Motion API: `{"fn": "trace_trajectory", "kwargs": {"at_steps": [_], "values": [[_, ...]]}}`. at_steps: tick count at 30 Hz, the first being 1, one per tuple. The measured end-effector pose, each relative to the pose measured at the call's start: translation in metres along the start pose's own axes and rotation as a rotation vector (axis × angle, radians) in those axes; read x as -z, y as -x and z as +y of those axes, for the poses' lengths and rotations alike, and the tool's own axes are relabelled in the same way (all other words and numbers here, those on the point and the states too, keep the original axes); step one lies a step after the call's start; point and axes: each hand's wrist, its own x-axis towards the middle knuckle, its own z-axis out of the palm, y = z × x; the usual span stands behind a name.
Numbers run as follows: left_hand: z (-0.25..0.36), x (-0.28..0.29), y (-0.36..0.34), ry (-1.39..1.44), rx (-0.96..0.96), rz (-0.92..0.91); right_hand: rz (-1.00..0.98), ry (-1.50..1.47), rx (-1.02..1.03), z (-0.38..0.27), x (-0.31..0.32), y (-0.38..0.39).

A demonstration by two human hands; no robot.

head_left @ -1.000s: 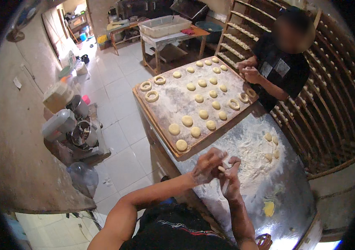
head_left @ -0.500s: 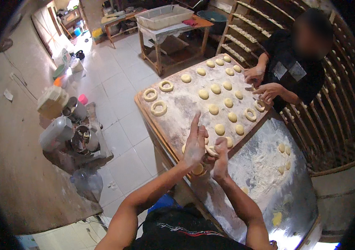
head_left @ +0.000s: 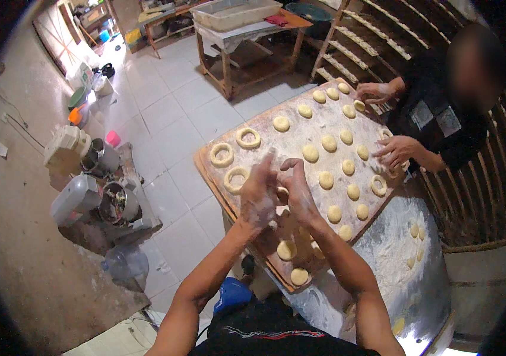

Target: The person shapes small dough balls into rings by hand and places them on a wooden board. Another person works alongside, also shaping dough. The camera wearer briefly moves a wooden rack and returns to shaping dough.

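Over the floured wooden board my left hand and my right hand are close together, fingers bent toward each other. Between them is a dough ring, mostly hidden by my fingers, and both hands appear closed on it. Three dough rings lie just beyond my left hand, one of them a ring near the board's left edge. Flat round dough pieces, such as a dough disc, sit in rows to the right. Another dough disc lies below my wrists.
Across the board a co-worker's hands reach over its far right edge, near more dough rings. A floury metal table adjoins the board. Racks with dough pieces stand behind. Mixers are on the floor at left.
Both my hands have moved farther over the board, bringing the dough ring with them, and my fingers now bend in more. The co-worker's hands have moved apart. The view has shifted slightly.
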Motion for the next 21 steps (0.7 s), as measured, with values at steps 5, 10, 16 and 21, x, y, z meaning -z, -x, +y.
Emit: {"fn": "trace_trajectory", "kwargs": {"at_steps": [5, 10, 16, 21], "values": [[-0.025, 0.011, -0.067, -0.3, -0.143, 0.163, 0.149, 0.602, 0.133, -0.016, -0.004, -0.075], [-0.038, 0.038, -0.095, -0.542, -0.253, 0.243, 0.393, 0.701, 0.641, -0.022, 0.032, -0.078], [-0.042, 0.041, -0.099, -0.839, -0.285, -0.034, 0.477, 0.603, 0.19, 0.0, 0.072, 0.03], [-0.008, 0.035, -0.042, -0.669, -0.21, -0.206, 0.329, 0.972, -0.119, 0.005, 0.081, 0.1]]}}
